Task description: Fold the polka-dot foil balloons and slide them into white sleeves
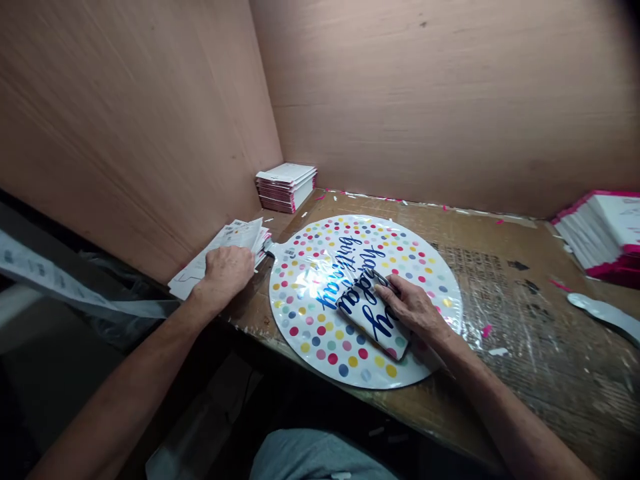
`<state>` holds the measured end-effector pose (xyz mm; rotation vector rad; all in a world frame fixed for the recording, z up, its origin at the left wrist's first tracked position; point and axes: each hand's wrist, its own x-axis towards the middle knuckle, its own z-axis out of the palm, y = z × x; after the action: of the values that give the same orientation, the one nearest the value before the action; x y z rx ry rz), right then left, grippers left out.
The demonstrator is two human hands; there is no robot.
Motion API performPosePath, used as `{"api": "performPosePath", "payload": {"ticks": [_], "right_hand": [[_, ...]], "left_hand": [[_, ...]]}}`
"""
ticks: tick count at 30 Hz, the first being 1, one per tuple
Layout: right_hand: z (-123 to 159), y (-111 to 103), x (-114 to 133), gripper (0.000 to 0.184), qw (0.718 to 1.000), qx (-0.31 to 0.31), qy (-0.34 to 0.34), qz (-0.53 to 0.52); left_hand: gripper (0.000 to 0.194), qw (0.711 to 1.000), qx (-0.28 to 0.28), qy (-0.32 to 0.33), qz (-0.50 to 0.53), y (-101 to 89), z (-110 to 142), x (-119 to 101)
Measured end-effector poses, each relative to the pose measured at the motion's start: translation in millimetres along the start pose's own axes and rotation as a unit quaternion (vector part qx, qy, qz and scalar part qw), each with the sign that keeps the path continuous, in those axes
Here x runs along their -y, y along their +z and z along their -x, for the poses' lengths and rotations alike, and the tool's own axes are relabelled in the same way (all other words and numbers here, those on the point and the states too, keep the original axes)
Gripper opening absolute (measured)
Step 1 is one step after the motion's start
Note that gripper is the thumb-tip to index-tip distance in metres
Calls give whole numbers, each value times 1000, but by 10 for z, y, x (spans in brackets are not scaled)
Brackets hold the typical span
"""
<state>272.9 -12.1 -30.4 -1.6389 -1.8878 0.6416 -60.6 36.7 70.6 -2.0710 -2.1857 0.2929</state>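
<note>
Head view: the left hand rests on loose white cards, its grip impossible to tell, then a flat polka-dot balloon lies on the bench, a folded balloon on top held by the right hand, with pink-edged cards farther right.

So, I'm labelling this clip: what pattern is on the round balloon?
The round balloon is white with multicoloured dots and blue lettering: head view.

balloon: glossy plstc, smooth | cards: matt ppr | walls: matt wd, grained | tabletop: scuffed, shiny
</note>
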Motion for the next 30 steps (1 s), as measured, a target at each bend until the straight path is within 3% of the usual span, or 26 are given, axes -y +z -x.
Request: {"api": "performPosePath", "payload": {"ticks": [4,7,9,12,15,18,20,23,26,28,30], "right_hand": [[220,-193,-208,36,998,48,-22,-25],[402,-334,-292,34,996,84,-12,-21],[505,-395,-244,31,996,88,4,-2],[565,-355,2,30,996,87,2,3],[500,-103,342,32,994,101,-28,-32],[401,242,612,30,991,121,-59,12],[359,408,716,29,987,129,-57,83],[322,495,789,27,979,139,-46,141],[285,481,828,20,986,87,-35,137],[243,468,851,28,987,40,-1,153],[182,459,866,29,981,39,34,185]], "left_hand": [[39,993,45,106,-7,-84,226,-868],[52,986,86,142,26,-62,270,-1197],[60,985,76,151,44,37,256,-1125],[49,968,22,238,80,296,260,-747],[41,928,-6,363,81,576,319,-419],[38,909,-40,411,47,755,389,-360],[32,903,-55,426,8,792,413,-420],[23,897,-50,436,-58,759,404,-513],[29,900,-43,428,-70,682,376,-553],[27,904,-52,420,-53,629,366,-570],[25,905,-75,415,-45,572,362,-593]]}}
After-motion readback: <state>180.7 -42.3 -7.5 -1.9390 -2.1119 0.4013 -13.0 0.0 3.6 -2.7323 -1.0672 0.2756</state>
